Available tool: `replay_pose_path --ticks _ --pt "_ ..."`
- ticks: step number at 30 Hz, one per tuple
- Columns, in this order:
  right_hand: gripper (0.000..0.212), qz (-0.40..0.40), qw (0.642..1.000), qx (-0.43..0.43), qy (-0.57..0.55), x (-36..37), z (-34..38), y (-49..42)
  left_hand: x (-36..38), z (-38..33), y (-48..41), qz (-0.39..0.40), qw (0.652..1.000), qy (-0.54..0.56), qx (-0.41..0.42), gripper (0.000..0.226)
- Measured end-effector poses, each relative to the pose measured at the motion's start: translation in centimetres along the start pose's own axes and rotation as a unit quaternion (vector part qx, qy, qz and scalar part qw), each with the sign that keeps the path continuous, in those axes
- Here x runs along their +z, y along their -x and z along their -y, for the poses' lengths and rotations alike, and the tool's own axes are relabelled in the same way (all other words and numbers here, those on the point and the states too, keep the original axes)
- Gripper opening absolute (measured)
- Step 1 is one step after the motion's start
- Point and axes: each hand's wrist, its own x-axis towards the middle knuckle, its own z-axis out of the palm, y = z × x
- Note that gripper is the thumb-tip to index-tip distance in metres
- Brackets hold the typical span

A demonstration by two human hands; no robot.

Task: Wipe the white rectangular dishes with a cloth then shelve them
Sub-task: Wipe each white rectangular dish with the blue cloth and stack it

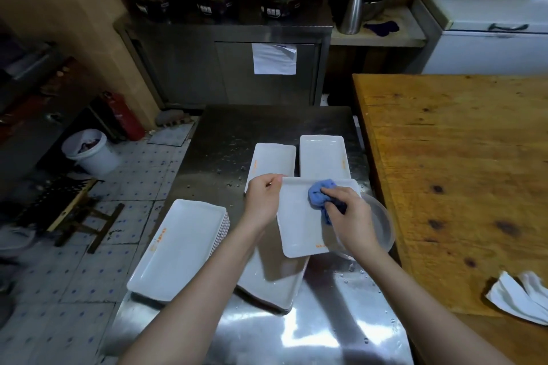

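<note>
Two tables meet here, a wet, gleaming steel one (267, 127) and a knotty wooden one (444, 157). On the steel sit glossy white stacks, one at the left (178, 246) and one in the middle (272, 284). The dish (299, 225) being wiped is held above the middle stack, its far left corner gripped by the left hand (262, 198). The right hand (350, 216) clutches a bunched blue cloth (318, 195) against its shallow, rimmed face. Long strokes into the rounded corners would likely serve best, with a firm hold, since the glaze looks slick.
</note>
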Motion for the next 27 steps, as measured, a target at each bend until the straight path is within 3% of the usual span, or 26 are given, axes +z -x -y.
replay_pose_path --ticks 9,20,27 --pt "0.033 0.042 0.994 -0.100 0.014 2.7 2.8 1.2 -0.3 1.2 -0.3 -0.024 1.000 -0.007 -0.018 0.031" --pt "0.030 -0.044 0.997 0.022 0.061 -2.5 -1.0 -0.8 -1.3 -1.3 1.3 -0.005 0.998 0.058 -0.034 0.033" --pt "0.032 -0.027 0.998 -0.024 0.060 1.6 1.5 0.1 -0.7 -1.5 1.2 -0.002 0.998 0.056 -0.031 0.029"
